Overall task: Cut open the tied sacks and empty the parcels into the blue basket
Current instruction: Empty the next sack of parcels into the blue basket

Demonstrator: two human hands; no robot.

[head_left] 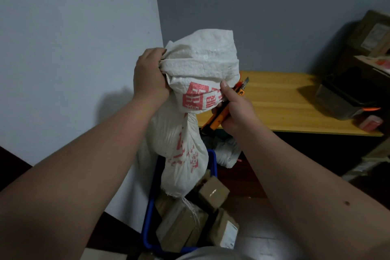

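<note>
Standing against pale grey-blue walls that meet in a corner, a wooden table (295, 101) with a smooth yellow top runs along the right side of the room, and dark boxes (348, 95) and brown cartons (375, 34) are stacked at its far end. Below it the floor is dark.

A white woven sack (190, 112) with red printed characters hangs upside down over the blue basket (213, 162), its coarse plastic weave crumpled and bunched at the top. The left hand (149, 76) clenches the gathered upper cloth, fingers curled into the folds. The right hand (236, 110) grasps an orange utility knife (219, 116) with its fingers wrapped round the handle, and its thumb presses against the sack's printed side; the short blade points up beside the cloth. Frayed white threads dangle from the sack's lower edge, which touches the parcels (211, 196).

The basket is a rectangular plastic tub with a rounded rim, standing on the floor by the left wall. Inside lie several boxy brown cardboard parcels, taped and tilted against each other, one bearing a white label. Another crumpled white sack (228, 152) lies on the floor under the table.
</note>
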